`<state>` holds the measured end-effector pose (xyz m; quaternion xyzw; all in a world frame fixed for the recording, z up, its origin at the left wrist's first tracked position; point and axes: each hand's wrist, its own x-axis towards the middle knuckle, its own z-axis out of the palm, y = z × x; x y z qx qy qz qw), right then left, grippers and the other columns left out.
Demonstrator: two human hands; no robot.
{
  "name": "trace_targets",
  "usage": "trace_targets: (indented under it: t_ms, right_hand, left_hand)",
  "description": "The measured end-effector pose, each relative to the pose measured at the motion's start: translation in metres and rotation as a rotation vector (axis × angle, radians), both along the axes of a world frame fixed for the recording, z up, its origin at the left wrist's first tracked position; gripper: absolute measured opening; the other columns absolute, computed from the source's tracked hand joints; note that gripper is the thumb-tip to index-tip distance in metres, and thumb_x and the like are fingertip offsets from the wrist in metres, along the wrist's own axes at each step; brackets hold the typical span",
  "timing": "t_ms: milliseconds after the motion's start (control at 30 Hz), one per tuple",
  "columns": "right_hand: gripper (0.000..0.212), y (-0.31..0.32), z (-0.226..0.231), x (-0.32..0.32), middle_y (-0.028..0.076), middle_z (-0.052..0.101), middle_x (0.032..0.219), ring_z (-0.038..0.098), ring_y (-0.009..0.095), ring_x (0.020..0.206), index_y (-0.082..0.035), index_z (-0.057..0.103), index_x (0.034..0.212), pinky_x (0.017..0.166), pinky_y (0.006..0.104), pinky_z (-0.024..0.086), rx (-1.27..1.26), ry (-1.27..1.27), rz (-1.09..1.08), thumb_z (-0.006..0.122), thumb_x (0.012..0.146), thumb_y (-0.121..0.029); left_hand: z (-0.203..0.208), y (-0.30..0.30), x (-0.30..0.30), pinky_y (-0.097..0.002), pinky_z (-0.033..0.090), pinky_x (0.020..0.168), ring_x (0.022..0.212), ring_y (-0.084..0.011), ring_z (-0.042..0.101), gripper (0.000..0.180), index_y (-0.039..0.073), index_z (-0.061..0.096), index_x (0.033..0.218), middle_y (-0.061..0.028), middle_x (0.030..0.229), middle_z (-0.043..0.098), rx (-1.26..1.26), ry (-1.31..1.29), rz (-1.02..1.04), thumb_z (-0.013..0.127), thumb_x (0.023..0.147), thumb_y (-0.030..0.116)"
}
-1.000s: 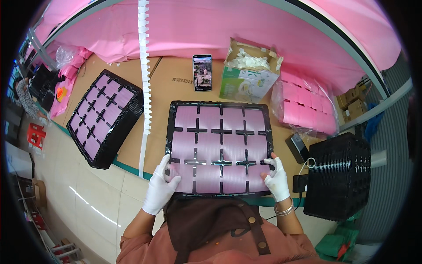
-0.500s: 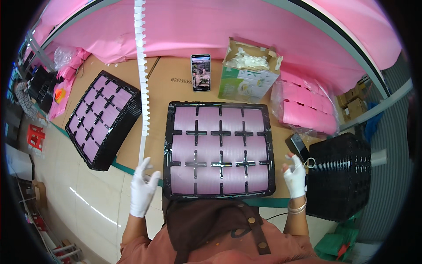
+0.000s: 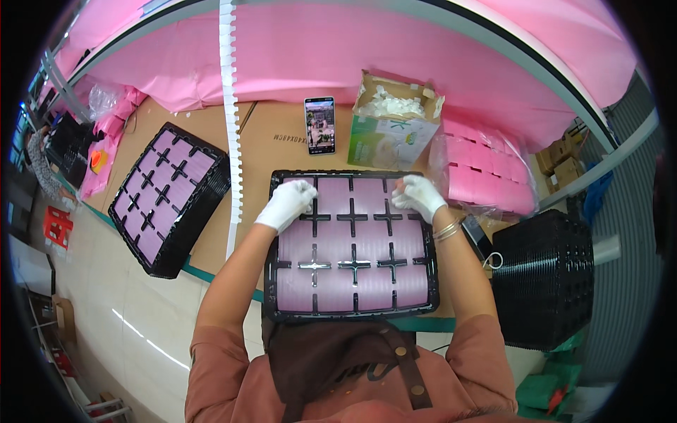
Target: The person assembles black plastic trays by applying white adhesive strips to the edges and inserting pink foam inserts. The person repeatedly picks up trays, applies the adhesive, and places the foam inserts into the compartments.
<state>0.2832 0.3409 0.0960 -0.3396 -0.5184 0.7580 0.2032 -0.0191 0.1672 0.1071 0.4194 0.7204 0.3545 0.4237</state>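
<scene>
A black plastic tray (image 3: 352, 266) with cross-shaped dividers and shiny pale purple panels lies in front of me. My left hand (image 3: 290, 203), in a white glove, is over its far left corner with fingers curled together. At the far right corner is my right hand (image 3: 421, 197), gloved with some fingertips bare, its fingers drawn into a pinch. Whatever either hand may hold is hidden by the fingers.
At the left leans a stack of similar trays (image 3: 169, 194). A phone (image 3: 320, 125) stands behind, beside a box of white pieces (image 3: 392, 137). Bagged pink sheets (image 3: 486, 169) and a black tray stack (image 3: 543, 278) are at right. A white notched strip (image 3: 230, 106) hangs at left.
Both hands have moved from beside the tray's near corners, where their fingers were spread, up to its far corners. Their fingers are now curled in.
</scene>
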Motion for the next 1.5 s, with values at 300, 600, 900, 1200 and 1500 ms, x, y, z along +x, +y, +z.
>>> trace_targets:
  t_ms: [300,600,900,1200,1500]
  right_hand:
    - [0.025,-0.027,0.022,0.023,0.011,0.068,0.098,0.067,0.017,0.086,0.003,0.061,0.111,0.078,0.0285,0.055,0.688,-0.283,-0.219,0.062,0.089,-0.009]
    - [0.024,-0.133,0.027,0.060,0.011,0.068,0.083,0.069,0.019,0.071,0.000,0.060,0.091,0.064,0.0292,0.058,-0.048,-0.223,0.138,0.061,0.097,-0.023]
    - [0.029,-0.161,0.051,0.068,0.009,0.066,0.070,0.065,0.014,0.055,-0.001,0.061,0.079,0.052,0.0284,0.053,0.148,-0.758,0.400,0.059,0.098,-0.023]
    - [0.029,-0.192,0.038,0.014,0.019,0.064,0.071,0.061,0.033,0.061,-0.003,0.062,0.085,0.060,0.0404,0.050,0.503,-0.411,0.392,0.062,0.092,-0.031]
    - [0.030,-0.172,0.033,0.101,0.022,0.067,0.094,0.067,0.034,0.089,-0.001,0.067,0.097,0.080,0.0391,0.051,1.019,-0.947,-0.423,0.065,0.090,-0.030]
  left_hand:
    - [0.005,-0.036,-0.015,-0.0267,0.052,0.065,0.065,-0.0107,0.062,0.029,-0.002,0.065,0.104,-0.0066,0.077,0.066,0.263,0.405,0.106,0.057,0.096,0.024]
    - [0.026,-0.118,0.055,-0.0358,0.050,0.062,0.070,-0.0264,0.061,0.015,0.001,0.061,0.084,-0.0120,0.077,0.060,0.211,0.741,-0.360,0.064,0.088,0.015]
    - [0.036,-0.178,0.069,-0.0406,0.050,0.059,0.077,-0.0287,0.058,0.016,0.006,0.059,0.095,-0.0110,0.084,0.054,0.192,0.962,-0.722,0.057,0.081,0.012]
    - [0.038,-0.143,0.101,-0.0416,0.052,0.064,0.076,-0.0324,0.063,0.023,0.004,0.060,0.091,-0.0145,0.083,0.060,0.422,0.565,-0.656,0.060,0.091,0.027]
    - [0.042,-0.196,0.075,-0.0433,0.049,0.080,0.088,-0.0372,0.059,0.023,0.000,0.063,0.108,-0.0187,0.095,0.060,0.365,0.675,0.196,0.063,0.086,0.009]
